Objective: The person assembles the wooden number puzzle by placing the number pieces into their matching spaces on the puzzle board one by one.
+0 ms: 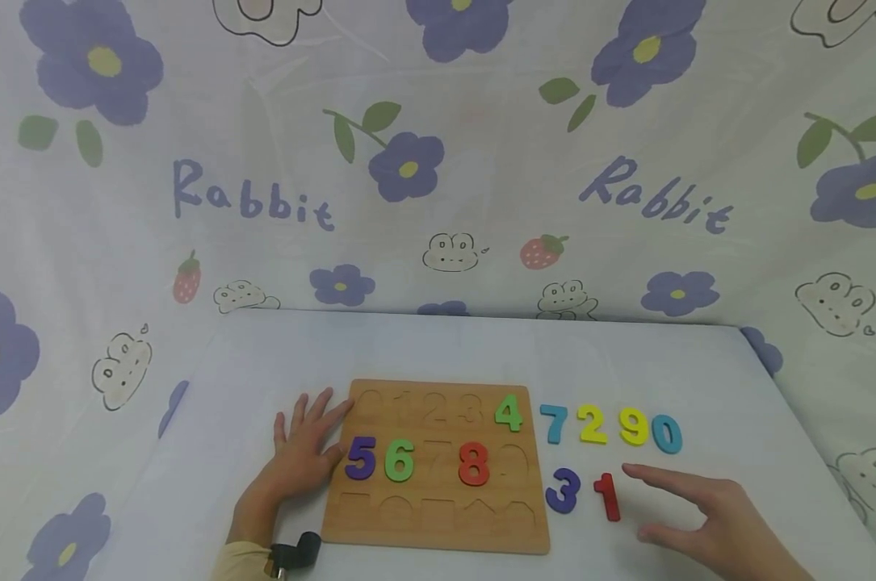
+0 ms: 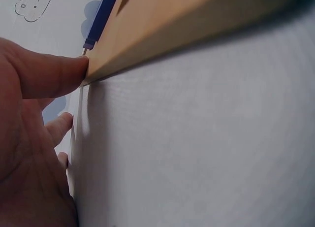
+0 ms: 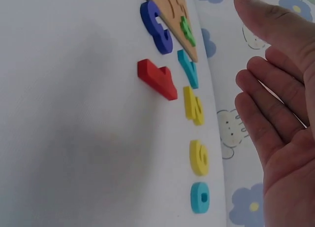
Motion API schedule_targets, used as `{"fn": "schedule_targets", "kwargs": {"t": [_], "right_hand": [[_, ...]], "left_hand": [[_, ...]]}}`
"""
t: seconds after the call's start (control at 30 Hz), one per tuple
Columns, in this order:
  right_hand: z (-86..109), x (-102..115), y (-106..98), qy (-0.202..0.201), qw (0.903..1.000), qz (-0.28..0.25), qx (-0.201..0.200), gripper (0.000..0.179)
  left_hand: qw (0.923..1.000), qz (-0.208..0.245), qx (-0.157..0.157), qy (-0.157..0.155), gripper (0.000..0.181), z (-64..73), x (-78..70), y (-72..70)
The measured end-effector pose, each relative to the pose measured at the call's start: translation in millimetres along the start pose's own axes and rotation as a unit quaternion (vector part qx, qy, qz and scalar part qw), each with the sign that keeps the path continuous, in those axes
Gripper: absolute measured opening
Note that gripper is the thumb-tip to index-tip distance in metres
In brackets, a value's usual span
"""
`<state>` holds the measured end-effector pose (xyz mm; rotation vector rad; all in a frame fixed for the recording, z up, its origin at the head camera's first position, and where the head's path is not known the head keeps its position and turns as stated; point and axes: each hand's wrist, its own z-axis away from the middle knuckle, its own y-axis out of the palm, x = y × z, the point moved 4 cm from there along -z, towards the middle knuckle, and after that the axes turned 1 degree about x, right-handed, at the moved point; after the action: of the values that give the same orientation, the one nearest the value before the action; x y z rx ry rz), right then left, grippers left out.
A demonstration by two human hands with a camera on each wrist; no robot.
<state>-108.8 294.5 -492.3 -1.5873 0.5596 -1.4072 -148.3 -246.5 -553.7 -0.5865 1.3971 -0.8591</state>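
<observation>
A wooden number puzzle board (image 1: 438, 516) lies on the white table, with a green 4 (image 1: 509, 413), purple 5 (image 1: 361, 458), green 6 (image 1: 399, 461) and red 8 (image 1: 474, 464) on it. My left hand (image 1: 303, 456) rests at the board's left edge, fingers spread, its thumb against the side. Over the table to the right, my right hand (image 1: 706, 512) is held with thumb and fingers apart and nothing between them. Nearest to it is the red 1 (image 1: 608, 497), beside the purple 3 (image 1: 563, 491). In the right wrist view, that red 1 (image 3: 157, 79) lies below the fingers.
Right of the board, a blue 7 (image 1: 554, 424), yellow 2 (image 1: 593, 424), yellow 9 (image 1: 634, 426) and blue 0 (image 1: 667, 434) form a row. A flower-and-rabbit printed cloth (image 1: 481, 186) hangs behind the table. A black device (image 1: 295, 552) sits on the left wrist.
</observation>
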Motion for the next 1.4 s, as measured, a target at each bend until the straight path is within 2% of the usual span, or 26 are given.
{"fn": "schedule_targets", "kwargs": {"t": [0.17,0.27,0.67,0.83,1.03,1.4], "right_hand": [[-0.7,-6,2,0.013,0.9996,-0.017,0.016,0.076],[-2.9,-9,5,0.016,0.9994,-0.017,0.026,0.077],[-16.3,-18,23,-0.005,0.9997,0.004,0.023,0.072],[-23.1,-21,28,-0.025,0.9996,0.009,0.012,0.071],[-29.9,-22,33,-0.043,0.9989,0.006,0.019,0.068],[-31.0,-22,39,-0.019,0.9992,-0.002,0.036,0.066]], "left_hand": [[0.9999,0.006,-0.013,0.004,0.066,0.4,1.3,1.1],[1.0000,-0.004,0.002,-0.007,0.066,1.1,-1.4,-1.1],[1.0000,-0.004,0.003,-0.008,0.066,1.2,1.6,0.3],[0.9999,-0.003,0.003,-0.009,0.066,2.0,1.4,-0.3],[1.0000,-0.004,0.003,-0.007,0.066,2.2,0.3,-1.1],[0.9999,-0.006,0.008,-0.008,0.066,0.8,0.7,-0.8]]}}
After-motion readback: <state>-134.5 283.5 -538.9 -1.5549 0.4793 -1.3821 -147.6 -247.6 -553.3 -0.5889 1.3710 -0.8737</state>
